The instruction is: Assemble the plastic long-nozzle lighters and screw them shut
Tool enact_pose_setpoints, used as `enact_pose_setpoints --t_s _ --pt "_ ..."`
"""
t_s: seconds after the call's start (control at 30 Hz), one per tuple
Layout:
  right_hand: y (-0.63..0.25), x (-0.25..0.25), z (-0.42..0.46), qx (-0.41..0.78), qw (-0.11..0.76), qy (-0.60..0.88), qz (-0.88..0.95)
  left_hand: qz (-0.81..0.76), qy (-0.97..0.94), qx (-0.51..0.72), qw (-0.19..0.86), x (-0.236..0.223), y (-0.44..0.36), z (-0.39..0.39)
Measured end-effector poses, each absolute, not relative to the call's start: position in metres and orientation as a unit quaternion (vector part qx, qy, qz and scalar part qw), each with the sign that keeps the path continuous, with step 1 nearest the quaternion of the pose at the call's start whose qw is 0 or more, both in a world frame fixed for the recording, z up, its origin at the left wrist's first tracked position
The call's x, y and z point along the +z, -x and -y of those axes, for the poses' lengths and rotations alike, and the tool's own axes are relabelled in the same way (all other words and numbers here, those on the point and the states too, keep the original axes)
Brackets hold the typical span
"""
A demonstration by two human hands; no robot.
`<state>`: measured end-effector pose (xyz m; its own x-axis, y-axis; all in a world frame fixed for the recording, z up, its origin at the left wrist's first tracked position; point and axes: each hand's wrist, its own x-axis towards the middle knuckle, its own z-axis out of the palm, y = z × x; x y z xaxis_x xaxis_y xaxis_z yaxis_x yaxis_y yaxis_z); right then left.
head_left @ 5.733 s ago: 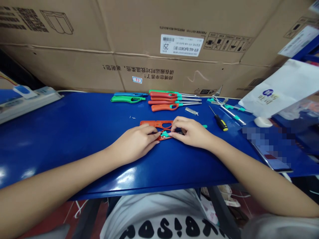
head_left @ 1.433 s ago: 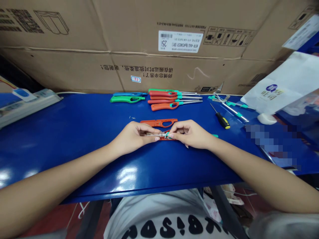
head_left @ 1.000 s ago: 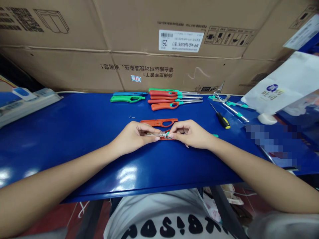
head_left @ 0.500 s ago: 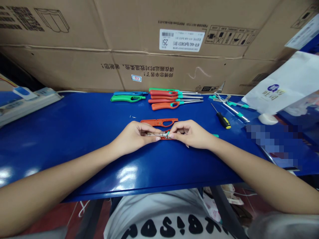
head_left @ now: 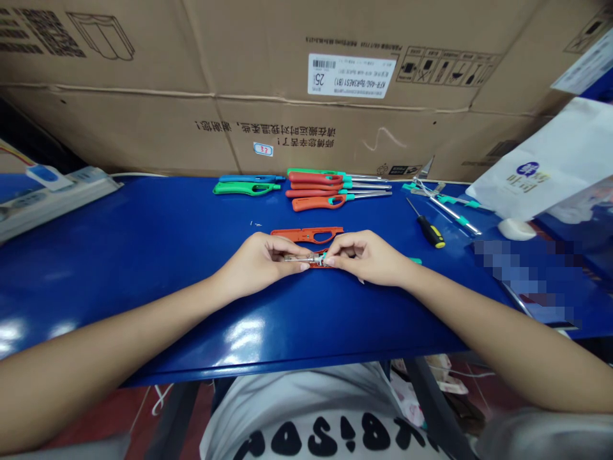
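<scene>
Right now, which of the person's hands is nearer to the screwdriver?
Right. The right hand, fingers at the teal part, is left of the screwdriver and closer to the person; the left hand, holding the clear part, is farther left.

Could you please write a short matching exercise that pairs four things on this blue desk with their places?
1. Small clear part
2. Screwdriver with black-and-yellow handle
3. Long orange plastic half-shell
4. Green plastic handle

A. Beside the blue plastic handle
B. Held in the left hand
C. To the right of the right hand
D. Just beyond both hands

Pairs: 1-B, 2-C, 3-D, 4-A
</scene>
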<state>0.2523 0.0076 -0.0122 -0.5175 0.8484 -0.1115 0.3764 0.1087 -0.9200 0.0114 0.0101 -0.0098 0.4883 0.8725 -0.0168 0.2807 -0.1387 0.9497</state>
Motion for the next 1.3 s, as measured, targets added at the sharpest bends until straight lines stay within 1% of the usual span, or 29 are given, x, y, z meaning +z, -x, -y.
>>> enact_pose_setpoints --t_s 0.43,1.0,1.13,1.3 --pt "-0.2514 -0.0114 -0.007 0.505 0.231 0.434 0.709 -0.41 -0.703 0.292 0.502 -0.0099 -0.0109 -0.0097" --pt "-0.2499 -0.0113 -0.007 0.495 0.25 0.419 0.719 -0.4 -0.706 0.302 0.5 -0.0138 -0.0114 -0.0086" --pt "-0.2502 -0.0118 -0.0067 0.488 0.247 0.426 0.72 -0.397 -0.705 0.304 0.503 -0.0135 -0.0118 -0.0086" --pt "-0.2497 -0.0097 -0.0067 0.511 0.243 0.454 0.688 -0.415 -0.68 0.304 0.522 -0.0124 -0.0126 -0.0097"
